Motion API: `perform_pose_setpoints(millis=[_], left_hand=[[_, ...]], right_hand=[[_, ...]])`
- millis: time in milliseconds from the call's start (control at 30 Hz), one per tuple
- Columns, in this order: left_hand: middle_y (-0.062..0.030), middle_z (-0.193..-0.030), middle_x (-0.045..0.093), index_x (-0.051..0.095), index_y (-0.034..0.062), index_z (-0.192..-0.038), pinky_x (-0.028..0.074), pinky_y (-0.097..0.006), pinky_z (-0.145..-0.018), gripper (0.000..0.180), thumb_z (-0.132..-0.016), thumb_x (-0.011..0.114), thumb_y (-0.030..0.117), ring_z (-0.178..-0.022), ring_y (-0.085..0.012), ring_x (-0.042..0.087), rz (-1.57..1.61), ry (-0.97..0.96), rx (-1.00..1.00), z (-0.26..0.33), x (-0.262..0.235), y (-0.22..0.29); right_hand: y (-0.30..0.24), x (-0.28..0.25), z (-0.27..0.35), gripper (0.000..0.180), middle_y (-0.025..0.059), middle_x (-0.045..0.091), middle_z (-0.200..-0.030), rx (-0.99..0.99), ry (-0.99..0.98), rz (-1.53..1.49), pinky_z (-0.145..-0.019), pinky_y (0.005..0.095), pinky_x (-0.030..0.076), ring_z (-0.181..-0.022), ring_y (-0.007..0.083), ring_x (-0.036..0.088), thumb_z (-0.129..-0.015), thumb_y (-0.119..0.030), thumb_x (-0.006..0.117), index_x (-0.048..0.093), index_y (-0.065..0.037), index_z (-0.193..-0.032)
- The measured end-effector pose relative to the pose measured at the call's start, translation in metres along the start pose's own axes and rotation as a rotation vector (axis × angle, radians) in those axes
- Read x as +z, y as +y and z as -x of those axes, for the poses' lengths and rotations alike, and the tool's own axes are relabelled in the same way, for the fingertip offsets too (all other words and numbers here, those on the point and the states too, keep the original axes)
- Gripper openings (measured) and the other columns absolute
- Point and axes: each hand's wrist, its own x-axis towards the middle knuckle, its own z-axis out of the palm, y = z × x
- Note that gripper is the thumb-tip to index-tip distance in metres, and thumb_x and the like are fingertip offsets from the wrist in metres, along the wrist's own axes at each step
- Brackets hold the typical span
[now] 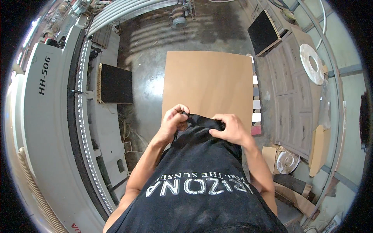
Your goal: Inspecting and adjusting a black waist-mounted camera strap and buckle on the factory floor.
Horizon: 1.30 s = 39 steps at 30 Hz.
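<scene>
A black fabric band is stretched between my two hands, along the lower edge of the black T-shirt I wear. Whether it is the shirt's folded hem or a separate strap I cannot tell. My left hand pinches its left end between thumb and curled fingers. At the right end, my right hand closes over the cloth, thumb toward the middle. Just beyond both hands lies the large flat brown board, touched by neither as far as I can see.
A long white machine with a rail runs along the left, a black-topped panel jutting from it. Edges of stacked boards show at the brown board's right. Grey panelled fronts, a white ring and a wrapped roll stand at right.
</scene>
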Motion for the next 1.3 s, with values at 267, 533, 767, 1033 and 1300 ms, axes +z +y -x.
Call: perform_pose_setpoints(millis=[267,533,767,1033,1300], left_hand=[[0.0057,-0.076,0.052,0.058,0.0057,-0.108,0.034,-0.016,-0.051,0.022,-0.090,0.069,0.006,-0.059,-0.0017,0.046,-0.286,-0.018,0.063,-0.027,0.055,-0.017],[0.0034,-0.077,0.060,0.067,0.0019,-0.109,0.037,-0.018,-0.054,0.022,-0.089,0.060,0.006,-0.060,-0.0017,0.047,-0.436,-0.053,-0.036,-0.050,0.093,-0.003],[0.0052,-0.071,0.057,0.067,0.0030,-0.105,0.030,-0.017,-0.046,0.018,-0.090,0.056,0.003,-0.052,0.0000,0.042,-0.414,-0.068,-0.052,-0.078,0.124,0.001],[0.0047,-0.079,0.052,0.065,0.0032,-0.106,0.026,-0.018,-0.044,0.019,-0.089,0.056,0.001,-0.049,-0.0013,0.033,-0.288,0.018,-0.090,-0.120,0.129,0.021],[0.0056,-0.081,0.049,0.061,0.0052,-0.104,0.029,-0.018,-0.045,0.019,-0.087,0.056,0.000,-0.053,-0.0014,0.037,-0.168,-0.040,-0.066,-0.214,0.121,0.056]], right_hand=[[-0.001,-0.046,0.040,0.036,0.0111,0.066,-0.090,0.015,0.196,0.519,-0.075,0.0445,0.054,-0.083,0.0343,0.067,-0.070,-0.025,0.079,0.073,-0.013,-0.104],[0.013,-0.096,0.068,0.032,0.0141,0.073,-0.101,0.016,0.279,0.170,-0.079,0.0385,0.056,-0.092,0.0323,0.070,-0.073,-0.020,0.075,0.072,-0.013,-0.104],[0.042,-0.127,0.081,0.039,0.0134,0.070,-0.092,-0.074,0.238,0.116,-0.073,0.0360,0.053,-0.081,0.0304,0.068,-0.070,-0.024,0.078,0.070,-0.003,-0.102],[0.057,-0.146,0.047,0.044,0.0132,0.072,-0.097,-0.101,0.413,0.022,-0.078,0.0356,0.055,-0.090,0.0289,0.070,-0.078,-0.037,0.077,0.070,-0.002,-0.103],[0.055,-0.203,-0.019,0.049,0.0158,0.073,-0.103,0.056,0.318,-0.035,-0.081,0.0345,0.056,-0.092,0.0258,0.072,-0.079,-0.030,0.081,0.068,-0.001,-0.116]])
